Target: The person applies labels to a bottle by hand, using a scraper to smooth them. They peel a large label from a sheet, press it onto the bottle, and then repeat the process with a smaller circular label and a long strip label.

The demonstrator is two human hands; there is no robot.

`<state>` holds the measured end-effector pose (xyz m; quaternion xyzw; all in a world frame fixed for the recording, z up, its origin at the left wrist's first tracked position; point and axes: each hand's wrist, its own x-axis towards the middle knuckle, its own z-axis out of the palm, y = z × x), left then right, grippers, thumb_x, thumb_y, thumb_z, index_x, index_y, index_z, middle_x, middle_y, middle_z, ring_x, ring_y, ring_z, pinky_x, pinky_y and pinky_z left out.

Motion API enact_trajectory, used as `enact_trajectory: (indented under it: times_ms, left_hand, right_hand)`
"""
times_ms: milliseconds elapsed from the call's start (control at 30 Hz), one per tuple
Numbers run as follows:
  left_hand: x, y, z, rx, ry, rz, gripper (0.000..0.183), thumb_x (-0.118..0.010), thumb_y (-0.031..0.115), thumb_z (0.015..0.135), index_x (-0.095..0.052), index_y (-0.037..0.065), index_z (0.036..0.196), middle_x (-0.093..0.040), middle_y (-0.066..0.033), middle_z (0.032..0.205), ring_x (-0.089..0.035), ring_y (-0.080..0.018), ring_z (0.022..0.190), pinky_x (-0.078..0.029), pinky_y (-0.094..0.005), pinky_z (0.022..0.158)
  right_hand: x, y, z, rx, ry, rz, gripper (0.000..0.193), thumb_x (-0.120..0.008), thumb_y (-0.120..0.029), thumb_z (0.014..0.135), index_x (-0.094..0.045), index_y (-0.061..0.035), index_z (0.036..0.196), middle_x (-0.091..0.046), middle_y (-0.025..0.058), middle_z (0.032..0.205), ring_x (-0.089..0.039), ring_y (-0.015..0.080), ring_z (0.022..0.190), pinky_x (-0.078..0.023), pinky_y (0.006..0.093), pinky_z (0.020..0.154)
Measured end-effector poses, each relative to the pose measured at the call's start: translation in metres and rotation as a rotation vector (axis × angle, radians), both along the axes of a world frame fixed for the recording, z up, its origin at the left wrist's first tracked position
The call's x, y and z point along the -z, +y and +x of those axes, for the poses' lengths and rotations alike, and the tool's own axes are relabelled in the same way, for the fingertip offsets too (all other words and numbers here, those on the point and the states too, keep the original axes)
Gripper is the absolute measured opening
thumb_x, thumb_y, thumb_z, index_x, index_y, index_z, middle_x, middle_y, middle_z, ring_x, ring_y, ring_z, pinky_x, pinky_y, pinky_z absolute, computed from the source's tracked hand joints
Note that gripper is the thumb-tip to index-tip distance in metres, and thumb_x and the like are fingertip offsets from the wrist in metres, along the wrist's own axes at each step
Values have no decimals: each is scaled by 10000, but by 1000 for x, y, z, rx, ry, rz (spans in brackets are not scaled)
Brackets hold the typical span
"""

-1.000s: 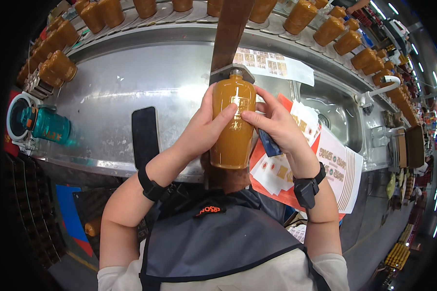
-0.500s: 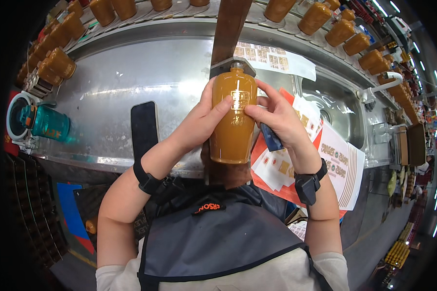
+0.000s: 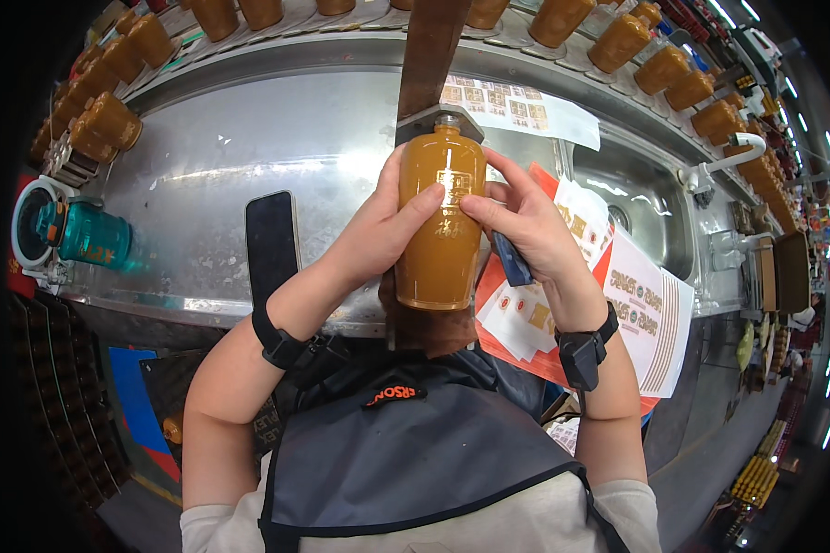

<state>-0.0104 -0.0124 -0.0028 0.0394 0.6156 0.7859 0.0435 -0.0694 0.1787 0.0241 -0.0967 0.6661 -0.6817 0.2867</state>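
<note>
Head view: glossy amber bottle, gold lettering.

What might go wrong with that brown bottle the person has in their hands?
The glossy bottle looks smooth, so it might slip if the left hand and right hand loosened.
Both thumbs touch the front around its gold design, so pressing or rubbing might mark it.
The blue object in the right hand sits close to the bottle's side and might knock it.
</note>
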Motion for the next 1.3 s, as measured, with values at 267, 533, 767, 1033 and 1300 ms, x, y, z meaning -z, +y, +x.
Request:
enact_trajectory:
  times_ms: [267, 533, 767, 1033, 1300]
  left_hand:
    - [2, -7, -1, 50, -69, 11, 680, -433, 383, 1045, -102, 54, 1540, -352, -156, 1485, -357, -233, 1385, -320, -343, 1126]
    - [-3, -4, 1, 36, -88, -24, 683, -462, 331, 1038, -95, 50, 1541, -344, -158, 1491, -348, -233, 1389, -326, -343, 1123]
    - [1, -3, 0, 44, -52, -29, 678, -470, 315, 1036, -105, 36, 1535, -352, -152, 1483, -355, -229, 1381, -326, -342, 1121]
    - [-1, -4, -1, 50, -66, -67, 660, -396, 360, 1054, -95, 74, 1567, -287, -140, 1550, -269, -237, 1443, -232, -355, 1169]
    - [-5, -7, 4, 47, -119, -28, 785, -530, 345, 1009, -76, -9, 1542, -368, -195, 1478, -393, -246, 1367, -351, -349, 1108]
  right_hand:
    - [-2, 5, 0, -4, -96, -30, 827, -798, -230, 838, -341, -16, 1493, -627, 154, 1174, -614, 182, 1105, -452, 283, 962]
    - [1, 3, 3, 6, -50, -33, 875, -815, -213, 820, -310, -20, 1508, -611, 172, 1203, -606, 199, 1125, -449, 290, 973]
    - [1, 4, 2, 6, -53, -52, 874, -817, -206, 817, -314, -23, 1507, -609, 170, 1194, -606, 202, 1124, -450, 286, 970]
    - [6, 2, 2, 15, -18, -90, 812, -782, -186, 851, -327, -24, 1504, -636, 144, 1148, -624, 154, 1040, -473, 263, 911]
    - [13, 35, 5, 219, -214, -27, 594, -412, -498, 1035, -567, 13, 1295, -678, 66, 993, -597, 53, 787, -485, 202, 657]
